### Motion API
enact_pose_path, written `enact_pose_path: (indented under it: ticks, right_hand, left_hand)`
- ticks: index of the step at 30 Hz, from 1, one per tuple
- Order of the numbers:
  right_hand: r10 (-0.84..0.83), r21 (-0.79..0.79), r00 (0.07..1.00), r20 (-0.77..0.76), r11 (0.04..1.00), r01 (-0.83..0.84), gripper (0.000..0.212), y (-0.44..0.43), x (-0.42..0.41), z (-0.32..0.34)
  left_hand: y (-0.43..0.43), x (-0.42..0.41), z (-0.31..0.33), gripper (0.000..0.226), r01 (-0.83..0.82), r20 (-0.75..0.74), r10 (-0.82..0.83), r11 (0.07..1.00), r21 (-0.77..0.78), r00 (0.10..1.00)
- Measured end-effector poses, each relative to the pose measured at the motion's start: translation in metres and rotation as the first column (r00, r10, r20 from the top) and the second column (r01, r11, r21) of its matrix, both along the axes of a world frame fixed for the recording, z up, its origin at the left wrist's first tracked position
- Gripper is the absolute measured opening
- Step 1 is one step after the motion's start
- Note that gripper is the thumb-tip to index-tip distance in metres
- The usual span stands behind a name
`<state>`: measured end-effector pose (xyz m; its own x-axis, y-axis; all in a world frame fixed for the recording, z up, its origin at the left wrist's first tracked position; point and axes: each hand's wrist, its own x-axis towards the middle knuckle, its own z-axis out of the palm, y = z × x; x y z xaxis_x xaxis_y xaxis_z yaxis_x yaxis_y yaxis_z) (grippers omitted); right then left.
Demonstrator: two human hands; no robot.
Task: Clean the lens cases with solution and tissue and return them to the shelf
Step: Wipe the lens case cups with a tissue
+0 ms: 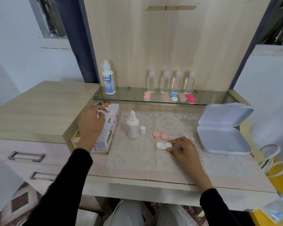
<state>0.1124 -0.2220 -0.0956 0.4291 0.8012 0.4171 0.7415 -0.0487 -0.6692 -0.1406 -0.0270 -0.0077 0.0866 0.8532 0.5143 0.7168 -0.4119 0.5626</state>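
The white lens case [163,145] lies open on the lace mat [170,123], both wells up, right at the fingertips of the right hand [185,150]. That hand is curled over, thumb and forefinger pinching the case's near end. Just beyond those fingers sit the two pink caps [160,135], side by side and touching, off the case.

Over to the left hand [91,123]: it is on top of the tissue box [109,128], fingers bent into the opening and nipping a tissue [98,113] that shows white between them.

Between the two hands stands the solution bottle [133,126], upright with its nozzle bare, and its small white cap [142,130] stands just beside it on the right-hand side.

Out past the right hand, a white box [222,128] lies with its lid swung open. Beyond both hands runs the glass shelf [129,97], carrying more lens cases [191,98] in pink, blue-and-white, peach and red, four clear bottles [165,82] in a row behind them, and a tall Dream Eye bottle [108,79] at the left-hand end. The tabletop [137,175] shows bare nearer the person.
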Motion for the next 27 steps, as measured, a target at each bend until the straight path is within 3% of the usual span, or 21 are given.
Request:
enact_pose_path:
  ticks: [4,10,18,27]
  right_hand:
    - [0.001,0.002,1.0,0.004,1.0,-0.001,0.021,-0.001,-0.002,0.002]
    - [0.0,-0.005,0.999,0.033,1.0,0.0,0.022,-0.002,-0.002,0.002]
    - [0.013,-0.004,0.999,0.039,1.0,-0.013,0.021,-0.003,-0.002,0.002]
    - [0.011,-0.004,0.999,0.046,1.0,-0.01,0.022,-0.004,-0.002,0.002]
  left_hand:
    - [0.039,-0.007,0.001,0.03,0.007,-0.384,-0.043,0.996,-0.093,0.922]
    - [0.05,-0.007,0.004,0.02,-0.03,-0.533,-0.041,0.992,-0.125,0.845]
    - [0.046,-0.011,0.024,0.025,-0.068,-0.376,0.051,0.997,-0.032,0.925]
    - [0.044,-0.019,0.03,0.025,0.021,0.015,-0.019,0.983,-0.185,1.0]
